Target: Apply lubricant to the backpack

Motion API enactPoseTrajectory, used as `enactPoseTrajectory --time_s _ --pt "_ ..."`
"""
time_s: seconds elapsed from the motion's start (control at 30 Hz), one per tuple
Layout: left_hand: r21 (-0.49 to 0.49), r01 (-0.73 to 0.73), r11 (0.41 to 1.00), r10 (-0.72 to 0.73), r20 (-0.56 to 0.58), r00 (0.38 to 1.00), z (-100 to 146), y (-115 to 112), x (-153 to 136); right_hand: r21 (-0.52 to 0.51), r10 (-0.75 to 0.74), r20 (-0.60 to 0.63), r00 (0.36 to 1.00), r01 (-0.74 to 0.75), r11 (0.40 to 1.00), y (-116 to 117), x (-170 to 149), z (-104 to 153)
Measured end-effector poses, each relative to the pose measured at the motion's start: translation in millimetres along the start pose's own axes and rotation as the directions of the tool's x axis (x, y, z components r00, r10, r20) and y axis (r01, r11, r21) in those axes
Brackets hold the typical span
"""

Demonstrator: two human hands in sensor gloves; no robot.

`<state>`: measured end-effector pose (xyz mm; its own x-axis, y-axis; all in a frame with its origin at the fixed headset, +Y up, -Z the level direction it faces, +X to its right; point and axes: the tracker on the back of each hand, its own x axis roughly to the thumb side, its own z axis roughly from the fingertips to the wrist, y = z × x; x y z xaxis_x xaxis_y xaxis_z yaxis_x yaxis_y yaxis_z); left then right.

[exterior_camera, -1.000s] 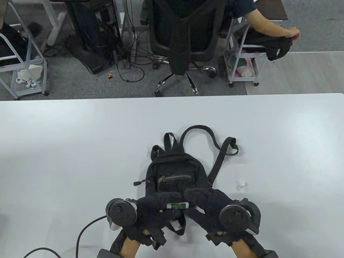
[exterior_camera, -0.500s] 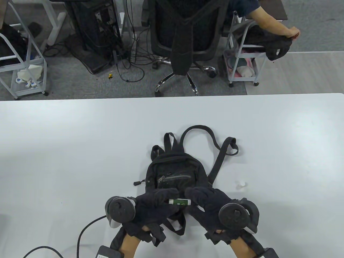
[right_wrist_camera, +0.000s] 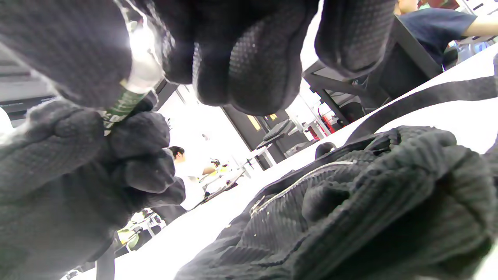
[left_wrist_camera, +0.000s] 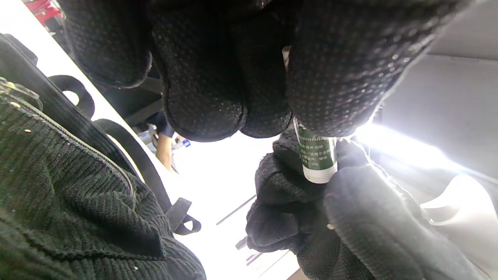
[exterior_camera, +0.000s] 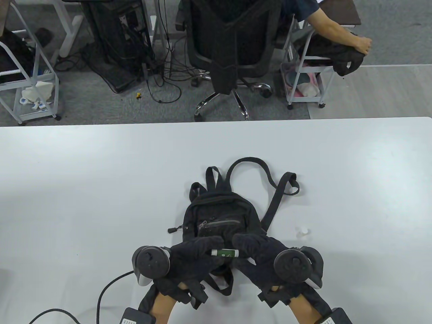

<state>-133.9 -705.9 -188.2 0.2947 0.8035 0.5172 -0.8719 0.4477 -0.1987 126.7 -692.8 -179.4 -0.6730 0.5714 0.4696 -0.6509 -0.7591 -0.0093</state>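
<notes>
A small black backpack [exterior_camera: 221, 216] lies flat on the white table [exterior_camera: 84, 175], straps toward the far side, its front pocket zipper facing up. Both gloved hands hover over its near end and hold a small green lubricant tube [exterior_camera: 225, 253] between them, lying sideways. My left hand [exterior_camera: 195, 254] grips the tube's left end. My right hand [exterior_camera: 251, 251] grips its right, white end. The tube shows in the left wrist view [left_wrist_camera: 316, 153] and in the right wrist view [right_wrist_camera: 124, 102], held above the backpack fabric [right_wrist_camera: 350, 202].
A small clear cap-like piece [exterior_camera: 302, 231] lies on the table right of the backpack. A black cable [exterior_camera: 104, 293] runs from my left wrist at the near edge. Beyond the far table edge stand an office chair [exterior_camera: 233, 44] and metal racks.
Both hands and the tube have shifted slightly away from me over the backpack and the tube tilted a little. The backpack has not moved.
</notes>
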Motion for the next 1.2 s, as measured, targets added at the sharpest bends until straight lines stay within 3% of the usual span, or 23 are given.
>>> enactPoseTrajectory --time_s 0.23,0.47,1.2 --pt "-0.007 0.001 1.000 -0.001 -0.008 1.000 0.6 1.4 -2.0 0.061 -0.031 -0.008 0.999 0.032 0.998 6.7 -3.1 -2.9" --pt "-0.009 -0.002 1.000 0.002 -0.007 1.000 3.5 2.0 -1.4 0.026 -0.012 0.017 1.000 0.012 1.000 4.6 1.0 1.3" --pt "0.005 0.027 1.000 -0.027 0.024 0.999 6.6 2.5 1.7 0.044 -0.020 0.024 1.000 0.019 0.999 5.3 2.6 0.8"
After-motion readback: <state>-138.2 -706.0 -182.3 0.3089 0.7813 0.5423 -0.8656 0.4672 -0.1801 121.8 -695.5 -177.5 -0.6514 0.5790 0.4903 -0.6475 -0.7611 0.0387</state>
